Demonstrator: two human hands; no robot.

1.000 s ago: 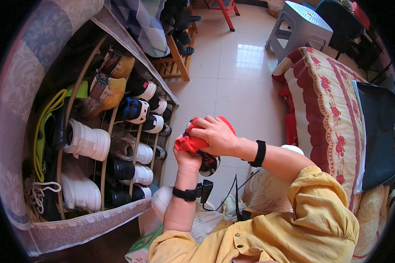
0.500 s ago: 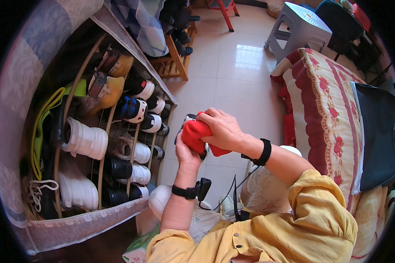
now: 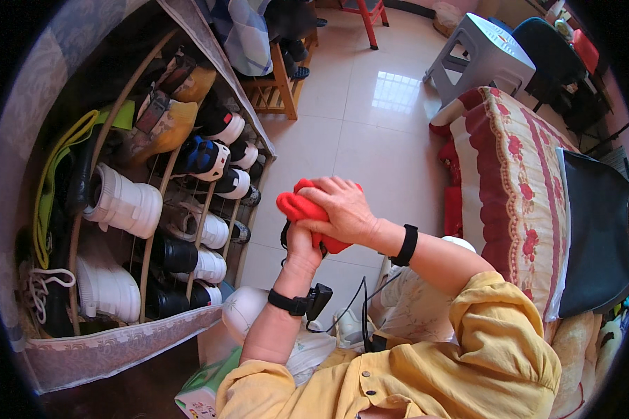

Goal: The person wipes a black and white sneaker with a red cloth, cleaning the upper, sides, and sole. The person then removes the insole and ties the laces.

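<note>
My right hand [image 3: 344, 211] is closed over a red cloth [image 3: 299, 204], pressing it down with the fingers bent across the top. Below it, my left hand [image 3: 302, 246] grips a shoe [image 3: 284, 236] that the cloth hides almost entirely; only a dark edge with lace-like strands peeks out beside the left wrist. Both hands are together in front of me, above the tiled floor. To their left stands a shoe rack [image 3: 155, 244] holding several shoes, among them a white sneaker [image 3: 127, 202] and a blue-and-black shoe [image 3: 204, 159].
A patterned fabric cover [image 3: 126, 346] edges the rack. Farther off are a wooden rack [image 3: 281, 91], a red step stool [image 3: 370, 24] and a grey plastic stool [image 3: 479, 56]. At the right, a floral bedcover [image 3: 507, 202] lies beside a black chair-like surface [image 3: 597, 230].
The right hand and red cloth have shifted over the shoe, covering the pale and blue parts that showed before. The view has also turned slightly.
</note>
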